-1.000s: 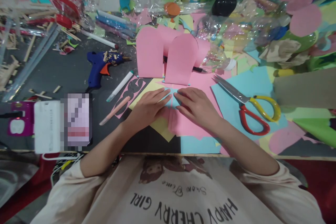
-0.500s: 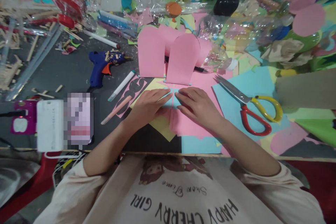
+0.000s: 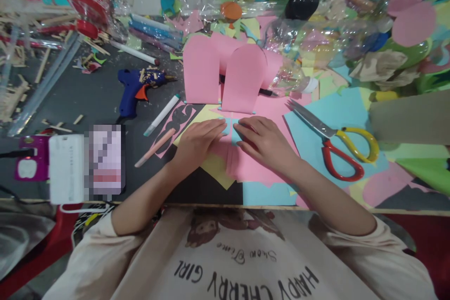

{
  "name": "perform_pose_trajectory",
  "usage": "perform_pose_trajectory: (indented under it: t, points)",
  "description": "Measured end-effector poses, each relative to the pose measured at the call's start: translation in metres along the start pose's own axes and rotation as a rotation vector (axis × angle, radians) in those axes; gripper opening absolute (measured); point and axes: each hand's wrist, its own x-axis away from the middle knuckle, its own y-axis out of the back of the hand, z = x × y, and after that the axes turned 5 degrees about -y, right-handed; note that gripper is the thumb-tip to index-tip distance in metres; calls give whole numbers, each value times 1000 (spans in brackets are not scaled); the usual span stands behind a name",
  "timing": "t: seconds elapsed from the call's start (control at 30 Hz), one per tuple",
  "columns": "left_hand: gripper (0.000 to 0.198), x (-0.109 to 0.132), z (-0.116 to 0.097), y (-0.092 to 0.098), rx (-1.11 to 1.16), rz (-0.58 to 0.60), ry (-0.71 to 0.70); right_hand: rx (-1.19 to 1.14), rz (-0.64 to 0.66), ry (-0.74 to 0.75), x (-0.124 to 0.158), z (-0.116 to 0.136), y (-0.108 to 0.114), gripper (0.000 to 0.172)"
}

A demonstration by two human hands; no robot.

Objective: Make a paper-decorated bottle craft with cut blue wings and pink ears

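Note:
My left hand [image 3: 197, 139] and my right hand [image 3: 263, 138] face each other low over the pink paper sheet [image 3: 262, 168]. Between the fingertips shows a small light blue paper piece [image 3: 235, 137], crossed by a narrow pink line. The fingers of both hands are bent and closed at its two sides; its outer ends are hidden beneath them. Just beyond my hands stand two pink rounded-top paper shapes, a left one [image 3: 201, 70] and a right one [image 3: 242, 79], with small blue bits at their bottom corners.
Red-and-yellow-handled scissors [image 3: 328, 136] lie on blue paper to the right. On the left are a blue glue gun [image 3: 131, 91], a white marker [image 3: 161, 116], a peach-coloured pen [image 3: 154, 147] and a phone [image 3: 106, 159]. Plastic bottles [image 3: 333, 33] and paper scraps crowd the back.
My left fingertips have drawn back slightly to the left, showing more of the light blue paper. My right hand has hardly moved.

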Motion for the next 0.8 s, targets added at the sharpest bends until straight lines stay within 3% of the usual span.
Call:
perform_pose_trajectory:
  t: [0.2,0.57,0.8]
  points:
    - [33,-1,-4,-3,96,-73,106,4,-7,-4,0,1,0,31]
    - [31,3,-2,-5,41,4,-54,-3,11,-12,-1,1,0,32]
    - [25,5,-4,-8,-119,12,-98,24,-6,1,-1,1,0,32]
